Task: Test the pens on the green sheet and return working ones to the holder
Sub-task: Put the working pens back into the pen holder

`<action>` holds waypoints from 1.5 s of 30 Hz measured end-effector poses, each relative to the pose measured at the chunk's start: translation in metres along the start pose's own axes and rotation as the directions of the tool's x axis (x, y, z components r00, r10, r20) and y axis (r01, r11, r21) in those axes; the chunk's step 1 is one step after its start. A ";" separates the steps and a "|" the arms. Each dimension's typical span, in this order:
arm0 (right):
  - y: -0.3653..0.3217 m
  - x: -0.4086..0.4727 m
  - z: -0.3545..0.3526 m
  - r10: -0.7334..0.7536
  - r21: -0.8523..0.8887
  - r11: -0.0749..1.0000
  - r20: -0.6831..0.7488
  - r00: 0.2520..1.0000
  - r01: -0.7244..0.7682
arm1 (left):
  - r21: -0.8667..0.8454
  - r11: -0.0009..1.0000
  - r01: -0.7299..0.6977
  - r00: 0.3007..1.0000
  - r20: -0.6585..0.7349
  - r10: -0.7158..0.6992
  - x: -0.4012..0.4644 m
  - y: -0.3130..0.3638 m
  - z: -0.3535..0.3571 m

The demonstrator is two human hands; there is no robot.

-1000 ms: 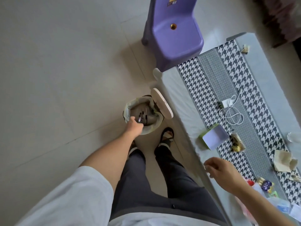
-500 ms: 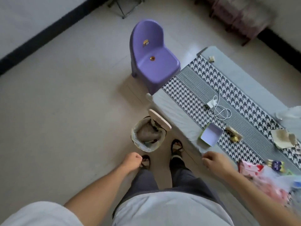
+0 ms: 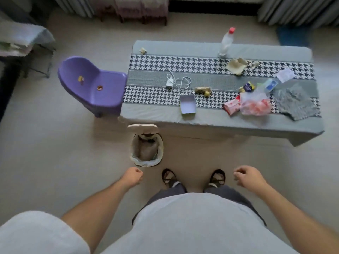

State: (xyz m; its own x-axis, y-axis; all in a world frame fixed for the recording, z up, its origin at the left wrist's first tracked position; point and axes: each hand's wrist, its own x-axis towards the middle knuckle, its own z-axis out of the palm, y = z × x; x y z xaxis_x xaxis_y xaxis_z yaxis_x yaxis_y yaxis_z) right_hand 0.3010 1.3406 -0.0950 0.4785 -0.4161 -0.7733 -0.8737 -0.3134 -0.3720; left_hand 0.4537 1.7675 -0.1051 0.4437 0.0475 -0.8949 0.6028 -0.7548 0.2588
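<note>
The person stands facing the long side of the low table [image 3: 211, 120], both arms hanging forward and down in front of the body. The left hand [image 3: 133, 176] is loosely curled, fingers folded in toward the palm, and holds nothing; it hangs just short of the small bin [image 3: 146, 150] on the floor, not touching it. The right hand [image 3: 246, 176] is also loosely curled and empty, knuckles up, hanging over the floor beside the right foot and well short of the table's near edge.

No pens, green sheet or holder can be made out for certain. The nearest thing to them is a shallow open box [image 3: 187, 104] with a green rim and pale lilac inside, lying close to the near edge, toward the table's left half. The bin's lid stands open and a liner bag shows inside; what lies in it is too dark to tell.

No writing is readable anywhere; the wrappers are too small and blurred. On the table a white charger with cable [image 3: 177, 82] lies near the middle, a clear bottle with a red cap [image 3: 226, 43] stands at the far edge, and pink snack packets [image 3: 247, 105] lie toward the right end. A purple chair [image 3: 93, 87] stands at the left end.
</note>
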 end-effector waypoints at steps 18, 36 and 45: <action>0.424 -0.138 -0.067 0.515 0.665 0.649 -0.027 0.857 -0.370 | 0.732 0.451 -0.511 0.851 0.360 0.381 -0.125 0.259 0.381; 0.616 -0.161 -0.180 0.722 0.892 0.235 0.106 0.684 -0.386 | 0.808 0.100 -0.580 0.803 0.547 0.237 -0.172 0.434 0.727; 0.713 -0.169 -0.293 0.854 0.982 -0.008 0.103 0.509 -0.187 | 0.715 -0.098 -0.693 0.692 0.697 0.189 -0.247 0.541 0.954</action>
State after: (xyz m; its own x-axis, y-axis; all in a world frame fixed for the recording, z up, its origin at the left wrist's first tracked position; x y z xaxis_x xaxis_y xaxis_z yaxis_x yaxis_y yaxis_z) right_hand -0.3772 0.9370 -0.0794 -0.5120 -0.3913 -0.7647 -0.1686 0.9187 -0.3573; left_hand 0.0378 0.7232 -0.0906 -0.0413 -0.5655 -0.8237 -0.8404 -0.4263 0.3347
